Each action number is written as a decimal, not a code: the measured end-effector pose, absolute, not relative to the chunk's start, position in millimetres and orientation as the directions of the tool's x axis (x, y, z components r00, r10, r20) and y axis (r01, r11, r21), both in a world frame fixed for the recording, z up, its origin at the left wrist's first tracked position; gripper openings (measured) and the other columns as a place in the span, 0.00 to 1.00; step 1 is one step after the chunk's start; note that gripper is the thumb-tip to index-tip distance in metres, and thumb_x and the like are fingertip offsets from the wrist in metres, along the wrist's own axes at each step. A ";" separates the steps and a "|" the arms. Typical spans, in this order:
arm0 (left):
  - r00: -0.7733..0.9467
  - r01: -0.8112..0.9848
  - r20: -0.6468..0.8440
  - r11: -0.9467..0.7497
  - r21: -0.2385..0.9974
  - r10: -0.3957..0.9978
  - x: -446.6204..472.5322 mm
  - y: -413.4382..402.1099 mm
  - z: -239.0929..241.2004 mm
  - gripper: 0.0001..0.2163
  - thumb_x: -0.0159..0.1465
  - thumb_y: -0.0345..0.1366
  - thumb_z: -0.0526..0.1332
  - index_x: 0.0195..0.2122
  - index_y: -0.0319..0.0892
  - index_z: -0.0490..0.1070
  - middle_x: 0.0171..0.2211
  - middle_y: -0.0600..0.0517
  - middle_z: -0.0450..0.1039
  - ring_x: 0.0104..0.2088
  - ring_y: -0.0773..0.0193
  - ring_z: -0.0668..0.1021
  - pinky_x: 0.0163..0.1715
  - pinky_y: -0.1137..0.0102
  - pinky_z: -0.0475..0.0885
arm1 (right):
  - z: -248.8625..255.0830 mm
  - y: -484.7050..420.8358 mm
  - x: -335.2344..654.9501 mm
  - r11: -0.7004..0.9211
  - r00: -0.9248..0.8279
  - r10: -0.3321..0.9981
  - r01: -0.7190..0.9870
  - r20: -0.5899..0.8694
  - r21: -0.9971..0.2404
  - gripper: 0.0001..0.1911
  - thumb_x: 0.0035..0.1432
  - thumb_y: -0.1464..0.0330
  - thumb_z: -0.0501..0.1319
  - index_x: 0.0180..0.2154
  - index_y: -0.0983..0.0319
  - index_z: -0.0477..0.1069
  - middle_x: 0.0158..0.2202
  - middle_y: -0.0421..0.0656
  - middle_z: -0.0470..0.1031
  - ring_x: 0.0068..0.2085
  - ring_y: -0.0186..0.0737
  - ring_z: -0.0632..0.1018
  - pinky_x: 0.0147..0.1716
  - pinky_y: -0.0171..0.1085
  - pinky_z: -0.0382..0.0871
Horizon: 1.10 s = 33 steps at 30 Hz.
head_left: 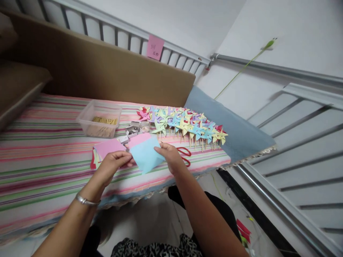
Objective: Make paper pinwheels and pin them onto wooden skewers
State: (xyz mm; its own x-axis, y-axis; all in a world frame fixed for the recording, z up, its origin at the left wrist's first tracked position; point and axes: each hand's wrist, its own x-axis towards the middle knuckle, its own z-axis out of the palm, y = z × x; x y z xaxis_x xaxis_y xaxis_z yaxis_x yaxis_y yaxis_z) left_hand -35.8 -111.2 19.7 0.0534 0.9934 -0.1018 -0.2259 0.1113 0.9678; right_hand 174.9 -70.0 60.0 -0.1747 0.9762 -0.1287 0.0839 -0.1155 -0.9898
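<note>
A light blue paper square (146, 154) is held between both hands above the striped cloth. My left hand (112, 165) pinches its left edge, and my right hand (171, 157) grips its right corner. Beneath it lies a pink sheet (138, 139). A stack of coloured sheets with pink on top (107, 148) lies just past my left hand. Red-handled scissors (184, 155) lie partly hidden behind my right hand.
Several finished paper pinwheels on sticks (184, 125) lie in rows at the back right. A clear plastic tub of wooden sticks (99, 123) stands back left, small metal bits (132, 130) beside it. Cardboard (107, 67) leans behind. The table edge (160, 185) runs near me.
</note>
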 end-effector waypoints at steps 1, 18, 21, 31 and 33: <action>0.045 -0.240 -0.102 0.109 0.965 0.994 -36.7 -111.8 19.1 0.10 0.50 0.41 0.69 0.28 0.40 0.78 0.26 0.48 0.78 0.27 0.63 0.76 0.35 0.67 0.72 | 59.2 -70.4 174.8 -0.114 -0.168 0.978 0.084 -0.127 -0.990 0.13 0.43 0.60 0.65 0.27 0.62 0.70 0.24 0.39 0.72 0.27 0.36 0.71 0.29 0.35 0.64; 0.447 -0.712 -0.158 0.457 0.532 0.880 -18.7 -120.6 29.8 0.27 0.58 0.58 0.56 0.41 0.36 0.74 0.44 0.36 0.76 0.49 0.48 0.76 0.52 0.54 0.67 | 38.9 -82.3 157.8 0.694 -0.362 0.710 0.499 0.604 -0.519 0.14 0.56 0.74 0.55 0.35 0.55 0.78 0.51 0.44 0.73 0.56 0.47 0.66 0.57 0.50 0.58; 0.377 -0.749 -0.190 0.419 0.514 0.907 -22.8 -119.0 27.8 0.23 0.61 0.53 0.56 0.44 0.39 0.72 0.44 0.40 0.77 0.49 0.50 0.76 0.52 0.53 0.66 | 32.8 -79.4 160.5 0.711 -0.405 0.698 0.484 0.590 -0.509 0.14 0.55 0.75 0.55 0.33 0.55 0.78 0.55 0.43 0.70 0.61 0.47 0.62 0.59 0.51 0.56; 0.319 -0.737 -0.220 0.388 0.554 0.922 -33.4 -119.9 27.7 0.20 0.63 0.47 0.57 0.50 0.39 0.71 0.49 0.43 0.75 0.49 0.50 0.76 0.47 0.54 0.72 | 44.2 -77.2 172.6 0.665 -0.532 0.728 0.393 0.432 -0.636 0.16 0.49 0.79 0.52 0.28 0.58 0.76 0.64 0.40 0.59 0.67 0.44 0.54 0.63 0.51 0.47; 0.296 -0.731 -0.267 0.397 0.555 0.917 -33.6 -119.7 26.7 0.18 0.62 0.44 0.59 0.48 0.40 0.72 0.46 0.44 0.77 0.44 0.52 0.79 0.43 0.55 0.75 | 45.9 -75.6 174.6 0.641 -0.556 0.733 0.373 0.392 -0.671 0.17 0.47 0.80 0.51 0.27 0.59 0.76 0.64 0.39 0.59 0.67 0.43 0.54 0.63 0.49 0.48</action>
